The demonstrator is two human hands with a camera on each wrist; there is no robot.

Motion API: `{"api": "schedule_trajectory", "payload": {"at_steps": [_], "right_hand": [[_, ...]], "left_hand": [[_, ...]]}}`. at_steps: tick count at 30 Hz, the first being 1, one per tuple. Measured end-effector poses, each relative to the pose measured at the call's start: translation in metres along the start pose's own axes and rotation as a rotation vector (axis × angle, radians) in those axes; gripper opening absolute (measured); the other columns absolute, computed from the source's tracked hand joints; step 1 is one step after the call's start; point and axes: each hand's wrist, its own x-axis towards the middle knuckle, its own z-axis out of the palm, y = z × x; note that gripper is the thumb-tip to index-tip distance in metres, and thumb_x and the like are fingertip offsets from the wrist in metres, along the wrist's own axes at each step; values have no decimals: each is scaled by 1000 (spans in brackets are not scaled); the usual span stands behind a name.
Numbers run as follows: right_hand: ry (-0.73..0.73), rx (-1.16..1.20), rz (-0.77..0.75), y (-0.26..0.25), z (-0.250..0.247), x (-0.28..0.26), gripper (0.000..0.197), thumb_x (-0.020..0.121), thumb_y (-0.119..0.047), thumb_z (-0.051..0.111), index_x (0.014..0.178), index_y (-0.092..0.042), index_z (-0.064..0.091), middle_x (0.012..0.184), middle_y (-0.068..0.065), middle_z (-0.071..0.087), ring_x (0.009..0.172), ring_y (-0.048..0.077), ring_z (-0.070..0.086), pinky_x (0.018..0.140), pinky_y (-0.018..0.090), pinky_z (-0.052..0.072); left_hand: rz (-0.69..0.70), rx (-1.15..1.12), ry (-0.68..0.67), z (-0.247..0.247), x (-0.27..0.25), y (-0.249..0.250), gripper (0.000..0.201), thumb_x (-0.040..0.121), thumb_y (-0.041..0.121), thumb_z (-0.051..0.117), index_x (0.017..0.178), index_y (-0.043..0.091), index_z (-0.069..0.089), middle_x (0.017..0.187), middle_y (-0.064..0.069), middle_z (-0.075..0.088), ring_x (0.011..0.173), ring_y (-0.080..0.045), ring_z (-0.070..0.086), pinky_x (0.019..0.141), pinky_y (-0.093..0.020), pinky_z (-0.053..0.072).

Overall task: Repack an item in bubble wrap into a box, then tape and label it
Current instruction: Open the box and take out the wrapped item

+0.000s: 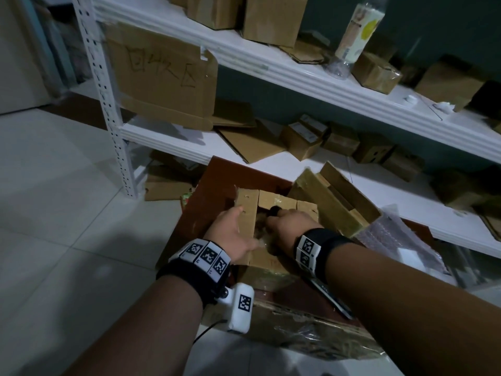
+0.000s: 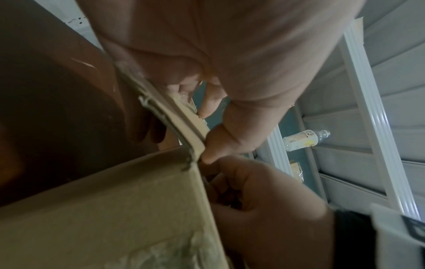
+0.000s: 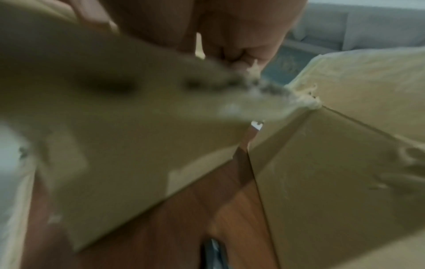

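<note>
A worn cardboard box (image 1: 267,257) stands open on a brown table (image 1: 217,185). My left hand (image 1: 233,232) lies over its left flap (image 1: 248,204). In the left wrist view my left hand (image 2: 208,135) curls over that flap's edge (image 2: 174,116). My right hand (image 1: 287,226) reaches into the box, fingers curled round a dark item (image 1: 273,212) that is mostly hidden. The same right hand (image 2: 264,200) shows as a fist in the left wrist view. The right wrist view is blurred, with curled fingers (image 3: 234,51) above a box flap (image 3: 126,112).
A second open box (image 1: 333,199) stands just behind and to the right. A bubble wrap sheet (image 1: 390,234) lies right of it. White shelves (image 1: 298,74) behind hold several cardboard boxes and a plastic bottle (image 1: 357,31). Flattened cardboard (image 1: 298,321) lies at the table's near edge.
</note>
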Motion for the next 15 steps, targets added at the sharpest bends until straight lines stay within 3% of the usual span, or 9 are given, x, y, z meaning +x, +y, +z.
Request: {"api": "schedule_trajectory", "payload": {"at_steps": [5,8,11,15], "right_hand": [[94,188,78,20,-8,-19,23,94,-31,61,116,-24,63,115,1,57,104,22,56,88,30,46],[255,433,172,38,-14,-42,6,92,-31,65,97,-28,63,103,-6,59,94,17,59,88,33,51],[474,750,296,55,-11,-66,11,90,-31,69,84,-29,59,88,-7,63,80,13,60,72,29,51],[678,1078,357,78,2,-92,12,89,-23,72,81,-24,64,77,-3,67,68,10,64,61,23,53]], "left_hand": [[-10,20,22,2,0,3,92,77,22,80,153,27,29,155,2,35,137,-22,40,111,-39,39],[-7,27,37,3,1,5,90,77,19,79,153,26,29,156,2,33,139,-21,39,110,-35,37],[-8,48,56,7,-1,8,89,78,20,78,153,26,30,157,2,33,139,-22,39,108,-35,37],[-6,80,91,9,-3,11,89,77,21,80,152,24,32,156,0,35,138,-23,40,108,-35,37]]}}
